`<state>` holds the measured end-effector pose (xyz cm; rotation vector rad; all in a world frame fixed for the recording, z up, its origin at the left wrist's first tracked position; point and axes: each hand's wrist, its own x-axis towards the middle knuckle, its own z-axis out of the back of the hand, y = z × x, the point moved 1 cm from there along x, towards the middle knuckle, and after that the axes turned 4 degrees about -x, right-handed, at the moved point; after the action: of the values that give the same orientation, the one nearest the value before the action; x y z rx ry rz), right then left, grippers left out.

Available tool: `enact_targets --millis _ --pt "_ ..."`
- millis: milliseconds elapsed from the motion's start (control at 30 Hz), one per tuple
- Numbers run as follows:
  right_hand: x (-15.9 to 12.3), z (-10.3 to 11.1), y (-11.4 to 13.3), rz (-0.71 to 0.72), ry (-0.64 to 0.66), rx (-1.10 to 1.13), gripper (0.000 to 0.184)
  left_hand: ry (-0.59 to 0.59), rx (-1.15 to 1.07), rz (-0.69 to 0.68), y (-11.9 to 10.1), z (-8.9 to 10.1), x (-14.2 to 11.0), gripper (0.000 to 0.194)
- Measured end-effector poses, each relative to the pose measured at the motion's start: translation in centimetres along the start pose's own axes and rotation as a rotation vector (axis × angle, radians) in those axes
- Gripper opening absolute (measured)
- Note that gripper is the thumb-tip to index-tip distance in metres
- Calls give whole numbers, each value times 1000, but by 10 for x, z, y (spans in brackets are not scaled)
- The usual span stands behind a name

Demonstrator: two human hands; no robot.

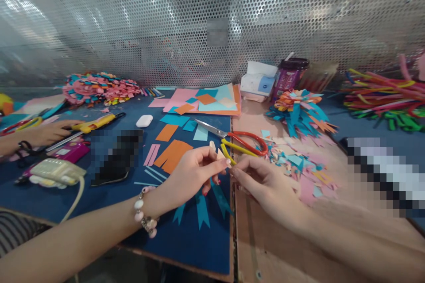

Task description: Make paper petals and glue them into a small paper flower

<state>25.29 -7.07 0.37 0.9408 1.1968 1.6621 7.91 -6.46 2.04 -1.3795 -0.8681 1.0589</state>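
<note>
Centrally in the head view, scissors (226,134): lying with blades over the blue tabletop (192,252) and red and yellow handles mostly over the wooden tabletop (282,252).
Left hand (194,168): in front of the scissors, thumb and fingers pinching a cream paper piece (219,154).
Blue strips (203,214): in front of the scissors, fanned out below the left hand, ends notched; whether they are held, I cannot tell.
Right hand (264,181): in front of the scissors' handles, fingertips drawn in just beside the left hand's; whether they close on anything, I cannot tell.
Orange paper (174,154): left of the scissors, with pink strips (152,154) beside it.
Paper scraps (299,161): right of the scissors, scattered in several colours.
Fringed paper bundle (295,112): beyond the scraps, right of the scissors.
Coloured sheets (186,99): behind the scissors, overlapping.
Purple cup (288,79): behind and right of the scissors, near a tissue pack (257,84).
Co-worker's hand (61,131): well left of the scissors, near a yellow tool (99,124).
</note>
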Motion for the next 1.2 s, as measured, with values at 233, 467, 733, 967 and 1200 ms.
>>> enact_targets --millis 233,467,733,967,1200 --pt "0 -1 3 -28 -14 47 28 15 -8 10 0 1 1 31" --pt "-1 0 3 -69 -27 94 28 -3 8 -34 -3 5 3 31" --pt "-1 0 0 -90 -17 146 27 -55 93 -65 -3 5 3 30" --pt "2 -1 -3 -187 88 255 29 -25 140 -37 -3 3 -1 32" --pt "7 2 -11 -160 112 522 21 72 28 -66 -2 3 6 38"
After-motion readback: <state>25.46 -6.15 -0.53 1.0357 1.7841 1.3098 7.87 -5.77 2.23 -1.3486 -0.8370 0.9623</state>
